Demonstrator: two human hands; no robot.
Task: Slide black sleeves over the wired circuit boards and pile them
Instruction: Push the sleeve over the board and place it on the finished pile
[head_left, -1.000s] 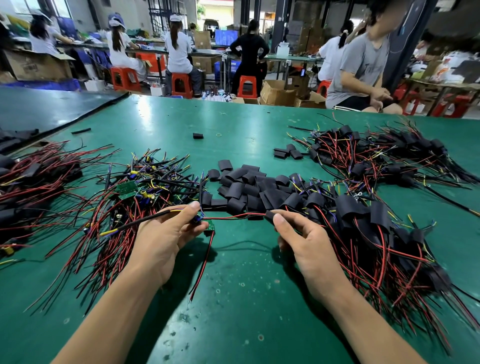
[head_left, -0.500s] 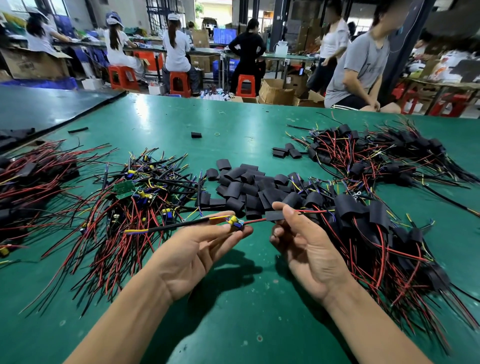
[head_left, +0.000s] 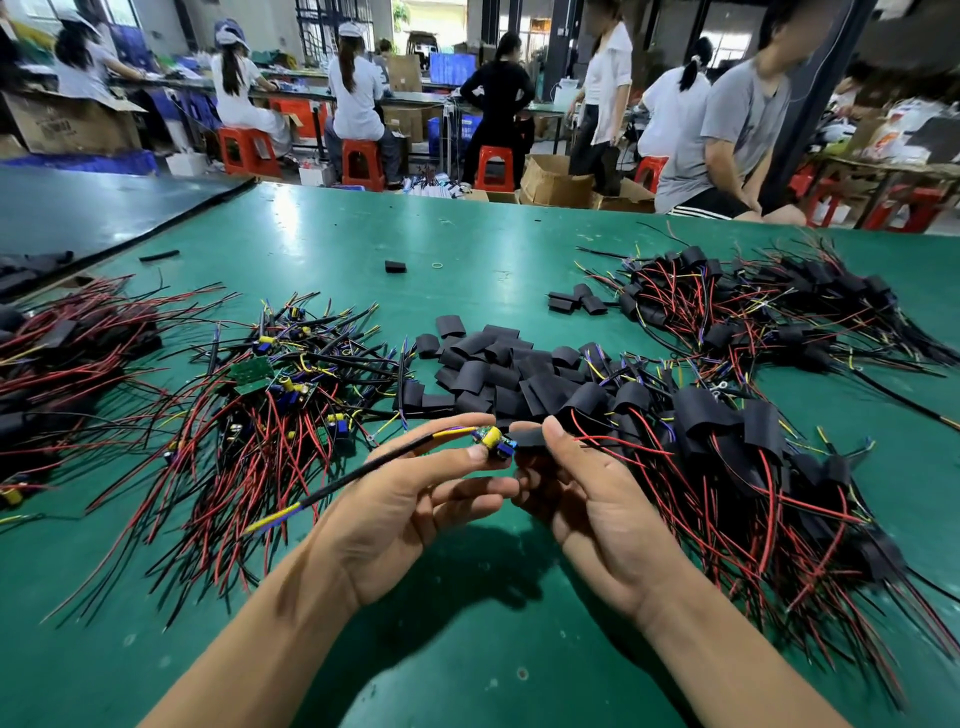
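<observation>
My left hand pinches a small wired circuit board with yellow and blue parts; its black cable runs down to the left. My right hand holds a black sleeve right at the board's end, with the board's red wires trailing out to the right. Behind my hands lies a heap of loose black sleeves. Bare wired boards are piled to the left. Sleeved boards are piled to the right.
The green table carries another sleeved pile at the far right and a red-wired heap at the far left. A stray sleeve lies mid-table. People sit and stand beyond the far edge.
Both hands have lifted off the table and come together. The sleeve in my right hand has moved along the red wires up to the board.
</observation>
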